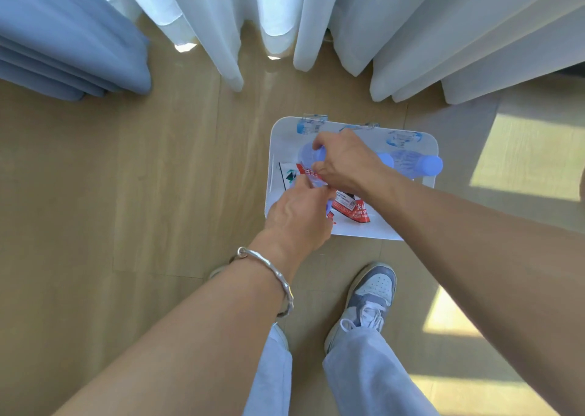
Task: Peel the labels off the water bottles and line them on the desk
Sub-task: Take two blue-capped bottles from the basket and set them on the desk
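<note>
Over a small white desk (364,230) I hold a clear water bottle (311,156) with a pale blue tint. My right hand (345,162) grips the bottle from above. My left hand (300,213) pinches its red and white label (306,171), partly pulled away from the bottle. Peeled red labels (351,208) lie on the desk under my hands. Another clear bottle with a blue cap (418,164) stands at the desk's right side, beside a third bottle mostly hidden behind my right hand.
White and blue curtains (221,19) hang just behind the desk. Wooden floor (126,178) surrounds it, with sunlit patches at the right. My feet in grey and white sneakers (364,304) stand close to the desk's near edge. A silver bracelet (269,273) circles my left wrist.
</note>
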Motion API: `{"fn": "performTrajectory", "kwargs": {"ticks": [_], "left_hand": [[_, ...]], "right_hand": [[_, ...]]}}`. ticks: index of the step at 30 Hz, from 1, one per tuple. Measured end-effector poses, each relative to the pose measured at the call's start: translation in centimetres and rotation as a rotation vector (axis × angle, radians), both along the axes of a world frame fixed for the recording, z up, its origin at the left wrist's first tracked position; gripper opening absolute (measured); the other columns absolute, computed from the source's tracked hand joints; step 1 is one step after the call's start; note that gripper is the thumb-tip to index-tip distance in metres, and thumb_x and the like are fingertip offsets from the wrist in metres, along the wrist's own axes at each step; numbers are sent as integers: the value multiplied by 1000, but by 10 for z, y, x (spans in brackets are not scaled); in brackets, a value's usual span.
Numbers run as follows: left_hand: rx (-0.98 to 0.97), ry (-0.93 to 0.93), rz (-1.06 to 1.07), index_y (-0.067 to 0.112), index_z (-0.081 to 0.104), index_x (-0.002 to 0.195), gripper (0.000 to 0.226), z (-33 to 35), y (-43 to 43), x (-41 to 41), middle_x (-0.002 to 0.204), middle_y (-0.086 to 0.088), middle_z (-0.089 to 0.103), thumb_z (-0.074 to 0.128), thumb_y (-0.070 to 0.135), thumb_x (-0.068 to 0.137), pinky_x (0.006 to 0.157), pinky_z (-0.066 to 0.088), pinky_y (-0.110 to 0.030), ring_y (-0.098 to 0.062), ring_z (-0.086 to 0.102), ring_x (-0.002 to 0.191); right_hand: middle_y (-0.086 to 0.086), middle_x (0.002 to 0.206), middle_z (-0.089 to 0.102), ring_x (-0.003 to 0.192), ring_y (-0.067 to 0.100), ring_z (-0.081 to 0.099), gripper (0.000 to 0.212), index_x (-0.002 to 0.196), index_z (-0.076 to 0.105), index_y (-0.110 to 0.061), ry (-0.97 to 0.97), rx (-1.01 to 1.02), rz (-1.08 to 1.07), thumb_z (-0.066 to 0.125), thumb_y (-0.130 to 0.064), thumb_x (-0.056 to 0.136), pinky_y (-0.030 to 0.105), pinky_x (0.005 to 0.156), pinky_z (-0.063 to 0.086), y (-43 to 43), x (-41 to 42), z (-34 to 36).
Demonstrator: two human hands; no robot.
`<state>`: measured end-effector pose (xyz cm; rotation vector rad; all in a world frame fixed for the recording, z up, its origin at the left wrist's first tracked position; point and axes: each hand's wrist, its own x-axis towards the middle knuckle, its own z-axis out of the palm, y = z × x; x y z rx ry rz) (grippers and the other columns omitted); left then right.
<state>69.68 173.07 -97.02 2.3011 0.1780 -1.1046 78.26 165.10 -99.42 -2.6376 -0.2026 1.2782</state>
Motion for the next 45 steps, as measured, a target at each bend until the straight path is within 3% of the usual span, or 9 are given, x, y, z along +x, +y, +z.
{"fn": "performTrajectory", "kwargs": {"ticks": [6,10,18,26,31,34,38,41,45], "left_hand": [[24,-29,46,14,58,112,25,-3,-3,1,117,-8,46,54,9,88,80,40,-30,-28,52,92],[53,12,82,20,59,109,24,18,11,4,103,-2,40,59,16,85,70,37,-27,-32,56,90],[123,-72,-61,16,66,102,20,147,36,41,108,-5,47,57,24,86,81,46,-30,-33,60,94],[221,-330,-249,23,65,92,11,391,75,122,102,-1,48,57,19,86,72,42,-27,-28,62,97],[329,-538,-334,26,64,91,20,582,90,169,96,3,42,50,13,87,70,39,-25,-24,57,91],[347,-633,-329,25,65,96,18,688,96,179,99,2,45,50,17,89,77,47,-29,-24,58,97],[414,-727,-341,27,62,108,18,830,95,179,98,5,43,54,23,92,75,40,-27,-18,49,91],[484,-847,-314,31,58,94,9,932,87,166,96,4,45,50,26,94,74,39,-29,-19,48,91],[500,-1025,-181,33,50,79,22,1038,85,138,83,7,51,40,27,97,65,40,-28,-20,54,81]], "right_hand": [[13,130,42,113,33,53,34,124,56,-21,-9,23,-14,56,-17,90,32,84,42,-2,-4,-1],[10,125,45,110,30,54,33,120,58,-21,-40,65,-4,58,-21,87,34,86,44,-5,-1,25],[3,109,42,103,25,55,30,117,62,-24,-44,86,186,59,-25,87,29,73,37,-7,31,165],[4,119,54,101,23,59,22,107,64,-21,-228,85,336,57,-26,87,26,71,39,7,106,416],[-3,102,45,87,16,51,21,103,62,-23,-426,117,364,65,-32,84,23,64,39,11,144,602],[-6,99,45,87,15,51,26,101,61,-23,-544,133,364,70,-37,81,27,71,40,11,155,707],[-7,97,53,84,13,52,23,102,62,-23,-644,69,432,70,-31,82,25,68,39,9,154,851],[-5,92,64,75,14,59,14,88,61,-25,-718,77,433,71,-32,81,23,62,44,3,142,959],[-4,81,63,61,9,58,10,82,62,-25,-856,151,408,70,-31,82,22,59,44,-6,110,1082]]}}
